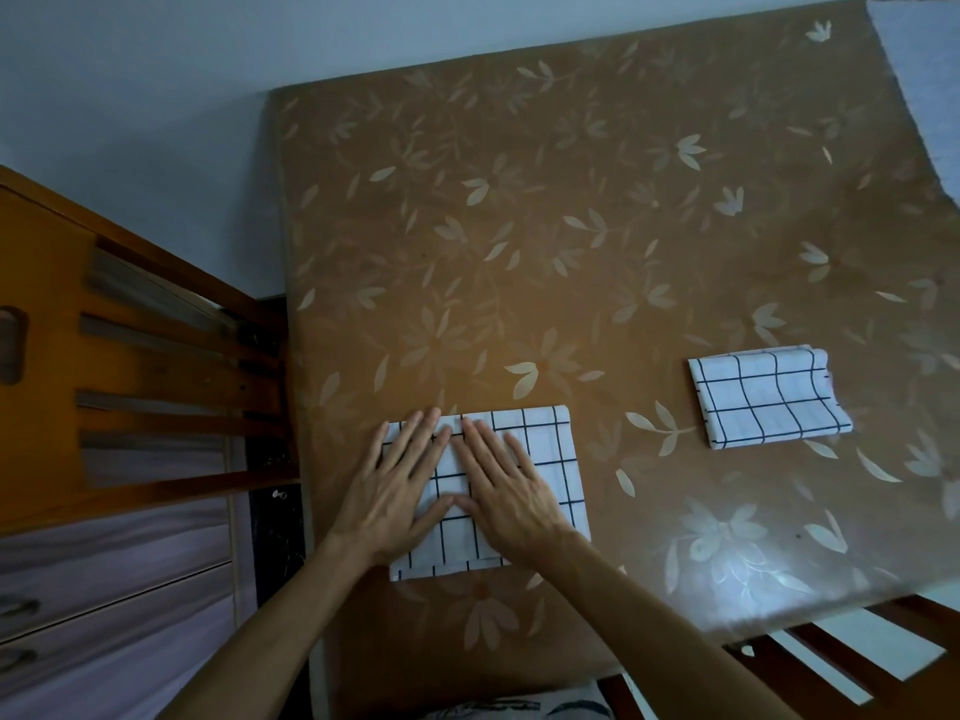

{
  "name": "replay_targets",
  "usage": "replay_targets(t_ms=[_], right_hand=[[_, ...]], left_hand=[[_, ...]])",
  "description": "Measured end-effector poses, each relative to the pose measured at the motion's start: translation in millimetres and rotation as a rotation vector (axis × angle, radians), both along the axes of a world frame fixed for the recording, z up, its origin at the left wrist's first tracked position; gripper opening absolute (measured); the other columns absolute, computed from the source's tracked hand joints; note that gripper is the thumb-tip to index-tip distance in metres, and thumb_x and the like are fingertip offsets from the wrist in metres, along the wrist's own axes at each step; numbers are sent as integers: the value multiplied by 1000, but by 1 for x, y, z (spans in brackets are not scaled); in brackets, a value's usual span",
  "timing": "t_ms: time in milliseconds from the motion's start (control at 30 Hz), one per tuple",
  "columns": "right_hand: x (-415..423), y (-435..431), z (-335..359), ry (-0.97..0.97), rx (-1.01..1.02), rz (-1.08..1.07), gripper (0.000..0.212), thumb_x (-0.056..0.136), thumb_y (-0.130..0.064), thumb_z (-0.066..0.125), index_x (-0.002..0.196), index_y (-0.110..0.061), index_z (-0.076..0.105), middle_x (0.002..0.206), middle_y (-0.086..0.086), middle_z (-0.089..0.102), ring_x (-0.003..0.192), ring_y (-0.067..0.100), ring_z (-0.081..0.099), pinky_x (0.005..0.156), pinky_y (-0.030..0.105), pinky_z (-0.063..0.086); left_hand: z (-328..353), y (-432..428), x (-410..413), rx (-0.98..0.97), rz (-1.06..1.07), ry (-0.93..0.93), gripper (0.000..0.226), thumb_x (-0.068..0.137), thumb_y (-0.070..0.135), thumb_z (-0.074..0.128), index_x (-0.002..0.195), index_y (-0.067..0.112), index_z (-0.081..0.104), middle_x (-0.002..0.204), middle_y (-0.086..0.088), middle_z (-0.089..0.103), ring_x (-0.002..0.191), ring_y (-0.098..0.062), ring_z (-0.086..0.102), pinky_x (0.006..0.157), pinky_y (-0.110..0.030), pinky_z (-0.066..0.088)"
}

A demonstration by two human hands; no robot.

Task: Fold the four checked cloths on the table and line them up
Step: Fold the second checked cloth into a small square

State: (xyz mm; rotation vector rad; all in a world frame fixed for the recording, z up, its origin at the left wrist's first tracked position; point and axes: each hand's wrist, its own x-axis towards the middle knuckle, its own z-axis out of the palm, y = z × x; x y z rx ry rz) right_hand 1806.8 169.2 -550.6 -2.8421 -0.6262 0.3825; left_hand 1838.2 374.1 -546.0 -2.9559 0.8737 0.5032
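hands (452, 491) flat on folded cloth (540, 459)

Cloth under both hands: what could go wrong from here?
1. The cloth lies near the left edge of the table; sliding it under the flat left hand and right hand could push it off.
2. The second folded cloth sits farther back and skewed, so the row may end uneven.
3. Its right edge bulges loosely and could unfold if nudged.
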Motion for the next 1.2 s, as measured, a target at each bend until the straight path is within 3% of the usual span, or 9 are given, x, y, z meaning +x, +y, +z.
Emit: replay_targets(t_ms=[333, 600, 667, 733, 833, 933, 1033, 1100, 1200], right_hand=[[-7, -7, 1, 24, -13, -22, 69, 104, -52, 23, 157, -12, 6, 165, 10, -4, 152, 21, -6, 120, 47, 5], [2, -58, 12, 35, -57, -259, 70, 103, -56, 16, 157, -14, 4, 165, 3, -1, 152, 18, -4, 122, 44, 2], [6, -61, 17, -6, -14, -266, 62, 105, -47, 20, 156, -13, 17, 164, 5, 13, 152, 22, 10, 122, 42, 4], [16, -61, 23, -76, 31, -276, 51, 104, -32, 35, 150, -12, 33, 155, 7, 37, 143, 27, 32, 120, 40, 14], [46, -62, 36, -63, 1, -241, 46, 94, -24, 59, 138, -18, 48, 133, 7, 53, 123, 28, 47, 111, 42, 33], [72, -64, 46, 36, -39, -144, 34, 93, -23, 63, 126, -19, 57, 128, 5, 53, 114, 25, 46, 103, 39, 39], [83, -61, 54, 19, -27, -75, 30, 93, -24, 64, 123, -20, 62, 129, 4, 51, 112, 24, 46, 100, 38, 41], [85, -59, 62, -31, 48, -59, 26, 93, -26, 65, 118, -21, 65, 125, 1, 55, 110, 22, 49, 99, 37, 41], [84, -64, 75, -78, 196, -116, 23, 92, -30, 65, 114, -22, 65, 117, -2, 59, 106, 21, 53, 95, 38, 42]], left_hand=[[1, 14, -8, -40, 30, 7, 78, 99, 66, 24, 160, 22, 3, 168, -9, -6, 155, -25, -3, 124, -49, 5], [12, 26, -4, -59, 36, 27, 75, 98, 68, 21, 160, 28, 3, 168, -7, -7, 155, -24, -5, 123, -55, 6], [16, 21, -4, -143, 75, -15, 65, 102, 60, 22, 157, 27, 24, 167, -9, 10, 154, -26, 11, 122, -54, 10], [20, 13, 5, -233, 108, -108, 52, 104, 49, 27, 138, 20, 56, 150, -11, 44, 139, -27, 42, 120, -53, 19], [28, -4, 28, -293, 123, -213, 31, 100, 38, 49, 115, 16, 64, 113, -5, 60, 107, -24, 59, 113, -53, 32], [40, -27, 46, -312, 71, -57, 38, 93, 35, 62, 125, 15, 60, 110, -2, 58, 102, -24, 57, 96, -40, 47], [51, -53, 56, -320, 42, 123, 44, 90, 36, 66, 129, 16, 58, 111, -2, 58, 103, -22, 56, 85, -36, 50], [58, -68, 61, -352, 131, 230, 37, 89, 32, 67, 122, 16, 63, 106, -1, 62, 96, -20, 59, 79, -34, 50], [58, -72, 63, -475, 332, 445, 15, 89, 27, 69, 92, 12, 67, 76, 6, 60, 68, -10, 55, 60, -26, 41]])
